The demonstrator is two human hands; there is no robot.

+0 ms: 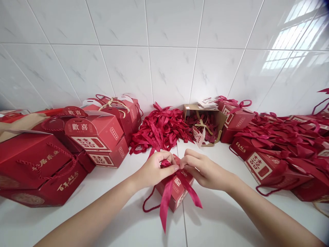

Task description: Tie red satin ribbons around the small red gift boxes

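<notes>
A small red gift box (177, 192) stands on the white tiled floor (221, 219) in front of me. A dark red ribbon (167, 197) is tied at its top, and two tails hang down its front. My left hand (154, 169) pinches the ribbon at the box top, fingers closed. My right hand (203, 169) pinches the same ribbon from the other side, fingertips meeting those of the left. A thin red cord loop (149, 202) trails from the box on its left.
Large red gift boxes (97, 137) are stacked at the left. A heap of loose red ribbons (160, 128) lies by the wall, beside an open cardboard box (205, 125) with tags. Several ribboned red boxes (267, 161) fill the right side.
</notes>
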